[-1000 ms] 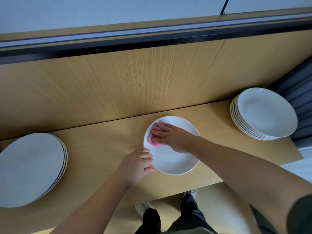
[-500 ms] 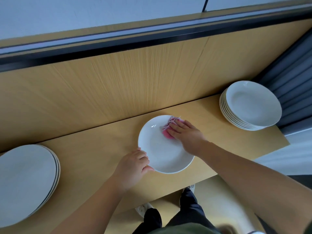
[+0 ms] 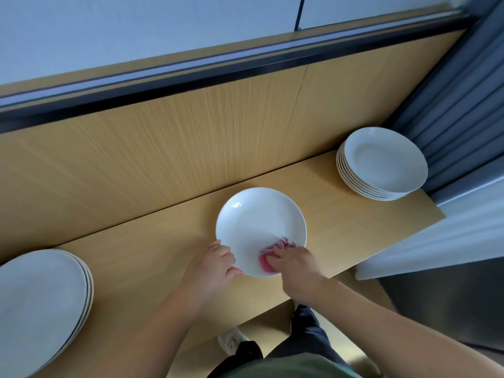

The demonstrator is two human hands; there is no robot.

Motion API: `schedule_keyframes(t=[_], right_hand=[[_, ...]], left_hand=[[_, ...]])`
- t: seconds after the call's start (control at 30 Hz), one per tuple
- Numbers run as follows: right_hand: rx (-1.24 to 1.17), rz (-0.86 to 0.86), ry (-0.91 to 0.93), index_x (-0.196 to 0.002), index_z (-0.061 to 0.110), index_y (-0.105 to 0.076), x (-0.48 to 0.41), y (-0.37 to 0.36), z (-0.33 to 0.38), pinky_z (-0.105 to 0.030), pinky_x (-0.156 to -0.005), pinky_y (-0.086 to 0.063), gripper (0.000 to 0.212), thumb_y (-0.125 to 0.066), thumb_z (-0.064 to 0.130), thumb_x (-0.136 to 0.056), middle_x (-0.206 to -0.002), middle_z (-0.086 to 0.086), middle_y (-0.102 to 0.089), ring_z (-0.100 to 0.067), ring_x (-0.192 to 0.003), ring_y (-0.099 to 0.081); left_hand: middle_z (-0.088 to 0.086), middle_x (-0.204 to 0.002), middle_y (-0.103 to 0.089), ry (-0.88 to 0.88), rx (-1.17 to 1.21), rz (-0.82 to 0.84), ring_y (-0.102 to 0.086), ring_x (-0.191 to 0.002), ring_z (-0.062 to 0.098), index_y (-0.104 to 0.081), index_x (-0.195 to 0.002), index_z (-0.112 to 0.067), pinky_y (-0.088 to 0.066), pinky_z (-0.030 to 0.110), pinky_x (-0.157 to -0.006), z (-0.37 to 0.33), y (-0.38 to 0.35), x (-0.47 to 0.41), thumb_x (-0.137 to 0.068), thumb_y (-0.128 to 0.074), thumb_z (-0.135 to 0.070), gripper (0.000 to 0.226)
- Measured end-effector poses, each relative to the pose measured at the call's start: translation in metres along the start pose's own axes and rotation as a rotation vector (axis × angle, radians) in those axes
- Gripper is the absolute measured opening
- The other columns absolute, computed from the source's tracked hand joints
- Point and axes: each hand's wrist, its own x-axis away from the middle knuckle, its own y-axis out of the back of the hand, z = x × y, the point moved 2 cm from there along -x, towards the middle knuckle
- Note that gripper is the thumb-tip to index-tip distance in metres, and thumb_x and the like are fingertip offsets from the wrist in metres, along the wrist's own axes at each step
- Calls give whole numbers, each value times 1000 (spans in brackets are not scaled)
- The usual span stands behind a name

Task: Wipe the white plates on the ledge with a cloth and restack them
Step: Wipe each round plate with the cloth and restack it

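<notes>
One white plate held and wiped on the ledge, a stack to each side

The white plate (image 3: 259, 222) lies flat on the wooden ledge (image 3: 152, 257), near its front edge; the left hand (image 3: 215, 266) grips the plate's near-left rim, fingers curled and thumb on the edge, while the right hand (image 3: 297, 266) curls its fingers over a bunched pink cloth (image 3: 266, 261) and presses it onto the plate's near-right part. A stack of deep white plates (image 3: 381, 165) sits at the ledge's right end by the grey curtain (image 3: 458, 105), and a stack of flat plates (image 3: 35, 301) sits well apart at the left
</notes>
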Motion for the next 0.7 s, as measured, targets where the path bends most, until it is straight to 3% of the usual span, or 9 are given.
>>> schedule_keyframes(t=[0.13, 0.2, 0.23, 0.3, 0.33, 0.37, 0.43, 0.5, 0.7], right_hand=[[-350, -1, -40, -129, 50, -54, 1, 15, -7, -26, -92, -45, 45, -45, 19, -97, -125, 14, -59, -19, -118, -54], [-515, -158, -91, -124, 51, -57, -12, 27, -19, -21, -77, -41, 35, -45, 28, -101, -114, 16, -62, -16, -109, -59], [-509, -267, -97, -127, 47, -58, -23, 32, -24, -20, -75, -39, 40, -46, 21, -100, -116, 15, -62, -16, -109, -59], [-360, -373, -68, -136, 33, -53, -47, 35, -25, -24, -86, -40, 55, -44, 4, -91, -135, 7, -56, -21, -124, -52], [-281, -343, -58, -142, 28, -46, -59, 31, -22, -30, -100, -38, 59, -42, 2, -89, -147, 0, -45, -27, -136, -40], [-226, -279, -61, -149, 25, -36, -69, 25, -18, -38, -113, -27, 62, -41, 3, -91, -156, -6, -29, -31, -146, -22], [-181, -172, -77, -155, 23, -15, -81, 11, -9, -47, -121, -5, 64, -39, 9, -97, -163, -6, -3, -34, -149, 6], [-201, -177, -44, -156, 25, -11, -84, 5, -4, -46, -121, 0, 64, -38, 10, -99, -164, -2, 2, -32, -149, 11], [-236, -110, 258, -151, 25, -29, -58, -16, -1, -42, -122, 0, 65, -50, 2, -95, -162, -1, -10, -23, -148, 7]], left_hand=[[-6, -78, -62, 2, 56, 27, -63, -87, 12, -69, -72, -14, -48, 25, -95, 5, 0, 1, -91, -35, -63, 63], [-7, -86, -65, -2, 84, 23, -57, -98, 9, -70, -79, -13, -46, 22, -95, 6, 2, 2, -93, -29, -66, 68], [-6, -89, -65, -8, 101, 27, -55, -100, 8, -71, -82, -12, -44, 21, -99, 6, 2, 2, -93, -30, -65, 68], [-3, -89, -66, -10, 140, 24, -55, -98, 7, -71, -83, -9, -31, 18, -110, 6, 2, 2, -92, -38, -61, 62], [-2, -87, -67, -8, 152, 11, -55, -97, 6, -72, -81, -8, -24, 17, -113, 6, 2, 2, -92, -40, -59, 61], [-2, -85, -68, -3, 161, 1, -54, -96, 5, -72, -78, -8, -18, 17, -115, 6, 3, 1, -91, -40, -58, 61], [-2, -83, -68, -4, 165, -5, -54, -97, 3, -73, -74, -8, -13, 16, -116, 5, 3, 0, -91, -40, -57, 61], [-1, -80, -68, -21, 161, -6, -54, -95, 3, -72, -72, -8, -11, 16, -117, 4, 3, -1, -88, -46, -52, 54], [1, -82, -68, -10, 185, 8, -56, -89, 3, -74, -76, -8, -11, 16, -117, -1, 6, -1, -96, -33, -56, 66]])
